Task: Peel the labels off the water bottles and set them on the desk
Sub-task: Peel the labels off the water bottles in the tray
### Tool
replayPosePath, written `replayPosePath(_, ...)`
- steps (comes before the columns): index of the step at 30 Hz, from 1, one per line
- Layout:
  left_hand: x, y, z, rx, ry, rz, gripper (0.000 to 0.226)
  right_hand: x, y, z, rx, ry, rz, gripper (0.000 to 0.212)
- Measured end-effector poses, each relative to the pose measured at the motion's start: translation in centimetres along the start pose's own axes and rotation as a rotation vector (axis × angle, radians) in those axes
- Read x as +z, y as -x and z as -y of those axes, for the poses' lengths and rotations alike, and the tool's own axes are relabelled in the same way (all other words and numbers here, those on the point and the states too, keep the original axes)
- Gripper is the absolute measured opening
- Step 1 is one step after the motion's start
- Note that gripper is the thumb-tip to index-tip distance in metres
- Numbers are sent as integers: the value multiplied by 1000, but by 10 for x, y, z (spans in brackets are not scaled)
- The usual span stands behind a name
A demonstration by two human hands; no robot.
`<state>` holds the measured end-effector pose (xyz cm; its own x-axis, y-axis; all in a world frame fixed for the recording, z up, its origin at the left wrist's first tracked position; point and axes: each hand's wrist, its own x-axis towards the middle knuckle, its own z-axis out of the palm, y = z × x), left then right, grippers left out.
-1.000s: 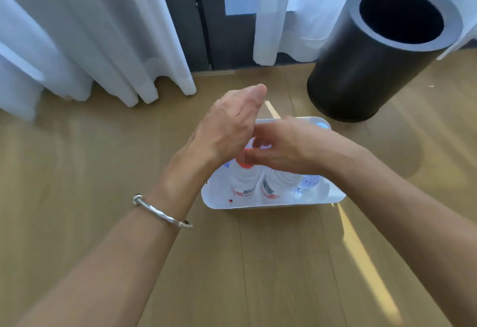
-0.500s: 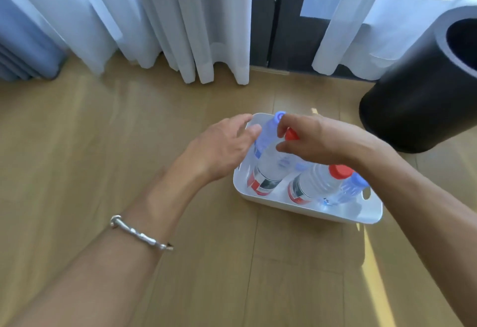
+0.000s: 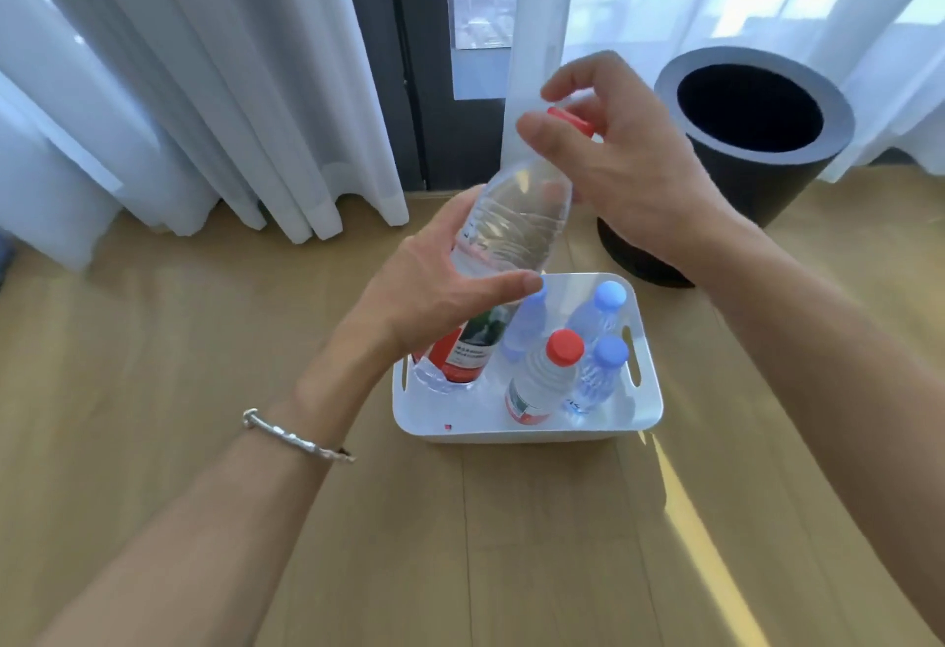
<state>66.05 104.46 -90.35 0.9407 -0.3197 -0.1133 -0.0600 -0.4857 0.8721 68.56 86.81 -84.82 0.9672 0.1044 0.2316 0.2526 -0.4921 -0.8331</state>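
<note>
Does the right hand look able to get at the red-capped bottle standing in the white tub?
Not yet, probably: the right hand is curled round the cap of the held bottle. Freed, it likely could; the red-capped bottle stands in the tub with nothing over it.

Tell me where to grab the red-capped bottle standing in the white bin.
Take the red-capped bottle by its ribbed shoulder just under the cap, coming straight down from above. It stands upright, blue-capped bottles crowd its right and rear, and the bin walls ring its lower body, so the top looks like the freest part.
</note>
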Motion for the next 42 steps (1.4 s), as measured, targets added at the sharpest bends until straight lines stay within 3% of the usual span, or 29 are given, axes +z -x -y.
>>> replayPosePath(3, 0, 1, -5, 32, 47, -109, 68, 12, 6, -2, 169, -266, -105, 33)
replayPosePath(6, -3, 0, -12, 4, 170, -248, 55, 33, 15, -2, 357, -400, 126, 54)
replayPosePath(8, -3, -3, -17, -42, 202, -321, 51, 45, 23, -2, 366, -541, 302, 58)
replayPosePath(12, -5, -8, -21, -86, 227, -318, 66, 54, 24, -2, 349, -687, 394, 58)
replayPosePath(16, -1, -6, -21, -34, 246, -249, 54, 54, 19, -13, 381, -665, 231, 69)
replayPosePath(19, 7, -5, -19, -6, 206, -187, 50, 47, 18, -19, 419, -728, 83, 29)
replayPosePath(21, 13, -2, -19, 23, 143, -124, 67, 44, 17, -23, 468, -724, -18, 20)
replayPosePath(25, 23, -3, -20, 48, -45, 68, 116, 41, 18, -31, 532, -679, -109, 47)
replayPosePath(28, 31, -6, -24, 28, -102, 153, 132, 33, 18, -33, 535, -688, -138, 50)
replayPosePath(30, 34, -6, -25, 25, -124, 168, 130, 29, 18, -35, 532, -666, -155, 51)
replayPosePath(35, 23, -6, -22, -10, -164, 151, 95, 33, 19, -37, 539, -656, -174, 48)
replayPosePath(42, 16, -3, -21, -8, -260, 91, 78, 41, 15, -39, 569, -723, -202, 58)
